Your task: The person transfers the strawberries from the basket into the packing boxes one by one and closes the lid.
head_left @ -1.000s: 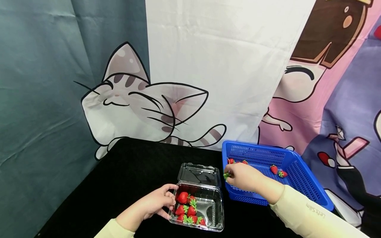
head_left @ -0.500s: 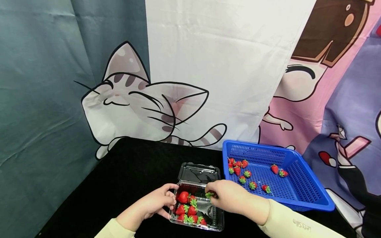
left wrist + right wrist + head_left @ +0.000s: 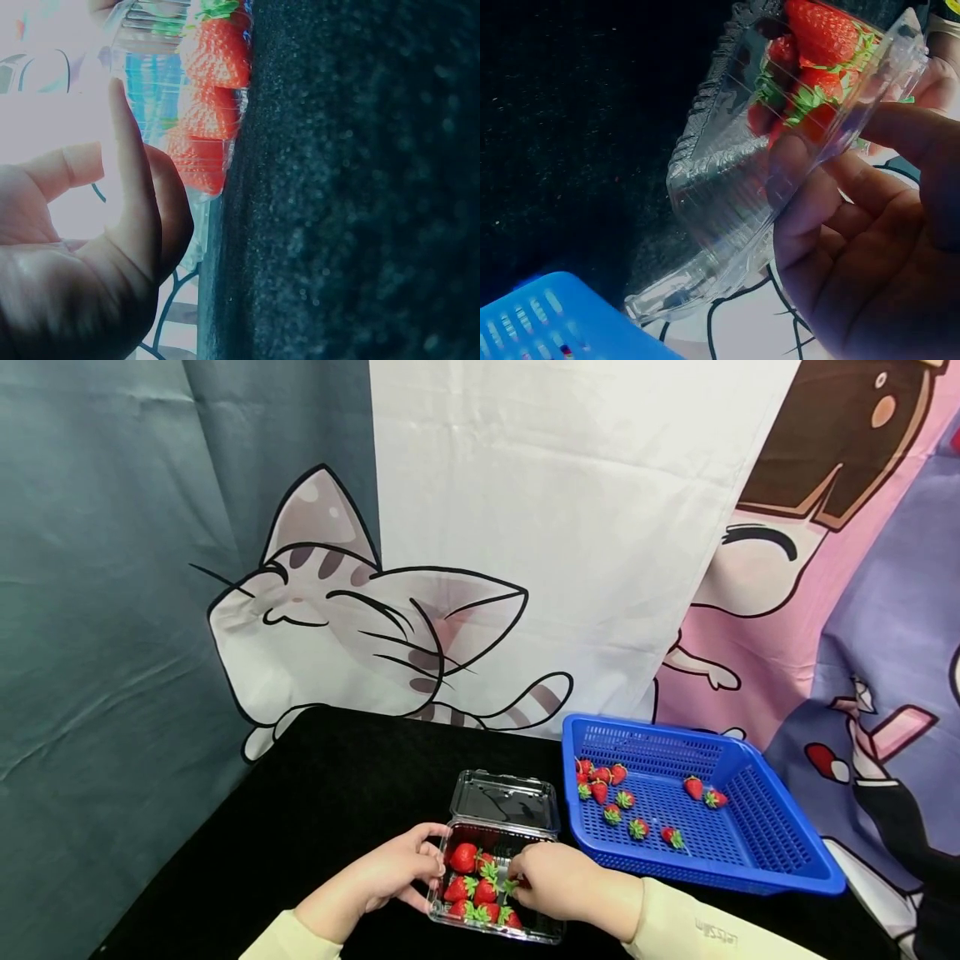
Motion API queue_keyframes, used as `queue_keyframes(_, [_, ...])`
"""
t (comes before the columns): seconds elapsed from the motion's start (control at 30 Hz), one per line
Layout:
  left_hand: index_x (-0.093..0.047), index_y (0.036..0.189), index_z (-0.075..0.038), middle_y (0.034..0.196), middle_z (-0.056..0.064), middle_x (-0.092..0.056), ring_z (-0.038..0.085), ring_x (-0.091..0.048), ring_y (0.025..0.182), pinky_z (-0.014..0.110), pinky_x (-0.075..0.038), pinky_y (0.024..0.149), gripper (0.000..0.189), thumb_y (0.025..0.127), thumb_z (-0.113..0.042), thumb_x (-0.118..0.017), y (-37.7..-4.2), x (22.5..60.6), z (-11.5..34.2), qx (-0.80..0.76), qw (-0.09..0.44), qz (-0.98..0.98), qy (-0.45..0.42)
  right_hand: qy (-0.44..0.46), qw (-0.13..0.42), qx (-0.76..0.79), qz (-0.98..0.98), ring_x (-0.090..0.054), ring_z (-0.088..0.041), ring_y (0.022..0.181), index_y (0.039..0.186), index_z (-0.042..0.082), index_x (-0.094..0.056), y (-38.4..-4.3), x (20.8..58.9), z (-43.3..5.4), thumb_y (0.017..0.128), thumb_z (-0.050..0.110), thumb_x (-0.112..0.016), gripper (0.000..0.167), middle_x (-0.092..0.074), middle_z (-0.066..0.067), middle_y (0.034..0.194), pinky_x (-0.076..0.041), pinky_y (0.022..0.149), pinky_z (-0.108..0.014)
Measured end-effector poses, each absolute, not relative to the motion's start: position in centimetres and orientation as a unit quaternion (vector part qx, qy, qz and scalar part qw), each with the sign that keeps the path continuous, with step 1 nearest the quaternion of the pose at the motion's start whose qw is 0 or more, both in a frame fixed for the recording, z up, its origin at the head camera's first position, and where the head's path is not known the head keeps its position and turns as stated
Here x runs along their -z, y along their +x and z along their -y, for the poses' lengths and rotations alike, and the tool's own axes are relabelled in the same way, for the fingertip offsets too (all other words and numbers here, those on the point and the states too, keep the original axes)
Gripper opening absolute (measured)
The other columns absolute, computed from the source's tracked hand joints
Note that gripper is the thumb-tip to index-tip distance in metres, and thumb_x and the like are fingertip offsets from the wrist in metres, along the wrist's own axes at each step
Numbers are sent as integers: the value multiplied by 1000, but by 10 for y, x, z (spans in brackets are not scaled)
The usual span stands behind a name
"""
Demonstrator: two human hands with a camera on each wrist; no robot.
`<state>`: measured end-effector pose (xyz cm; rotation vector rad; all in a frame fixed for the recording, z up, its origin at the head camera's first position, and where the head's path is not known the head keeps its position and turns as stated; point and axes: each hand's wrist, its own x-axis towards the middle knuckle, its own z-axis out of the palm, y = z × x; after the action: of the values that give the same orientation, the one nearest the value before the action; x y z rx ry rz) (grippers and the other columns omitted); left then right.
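Obscuring a strawberry, right hand pinches it; left hand, spread, touches clear box

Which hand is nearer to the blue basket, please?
The right: the right hand reaches into the clear container beside the blue basket, while the left hand touches the container's side farther from the basket.

The clear, colourless box held strawberries of bright red with green leaves. Similar red and green fruit lay in the basket, which was solid blue and patterned with rows of slots. The counter was black. Both sleeves were pale yellow, the right one marked with small lettering. Behind, a teal curtain adjoined white cloth printed with a black-outlined, grey-brown-striped cat.
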<state>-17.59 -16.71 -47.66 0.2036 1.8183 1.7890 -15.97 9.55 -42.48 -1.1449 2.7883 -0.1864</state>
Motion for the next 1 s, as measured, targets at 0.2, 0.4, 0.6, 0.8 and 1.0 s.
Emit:
queue_keyframes(0.2, [-36, 143, -3, 96, 10, -54, 20, -55, 80, 35, -61, 56, 64, 84, -4, -60, -175, 476, 168, -669, 285, -682, 76, -404, 31, 12, -914, -62, -4, 77, 91, 24, -75, -163, 433, -94, 81, 25, -76, 10, -66, 13, 84, -54, 67, -25])
queue_keyframes(0.4, [-36, 142, -2, 96, 11, -55, 20, -56, 80, 35, -61, 56, 63, 84, -3, -60, -174, 474, 168, -668, 284, -684, 78, -418, 28, -3, -908, -59, -3, 71, 91, 25, -74, -165, 441, -94, 79, 26, -77, 13, -62, 13, 78, -51, 62, -24])
queue_keyframes(0.6, [-36, 142, -2, 97, 11, -55, 21, -56, 80, 36, -61, 57, 63, 84, -3, -60, -174, 474, 168, -667, 284, -684, 77, -422, 44, -2, -906, -59, -2, 73, 97, 23, -74, -167, 440, -95, 79, 25, -77, 18, -63, 13, 81, -52, 67, -23])
queue_keyframes(0.8, [-36, 142, -2, 97, 12, -55, 21, -56, 80, 36, -61, 57, 64, 84, -4, -61, -175, 475, 167, -666, 283, -686, 75, -412, 67, 25, -908, -58, -1, 75, 102, 22, -74, -169, 437, -96, 81, 22, -76, 22, -65, 12, 85, -52, 68, -22])
queue_keyframes(1.0, [-36, 143, -3, 97, 12, -55, 21, -56, 81, 35, -61, 56, 64, 83, -4, -61, -175, 475, 167, -664, 285, -687, 75, -395, 71, 64, -914, -51, 2, 66, 101, 20, -72, -172, 427, -98, 84, 22, -74, 18, -62, 13, 80, -48, 61, -20])
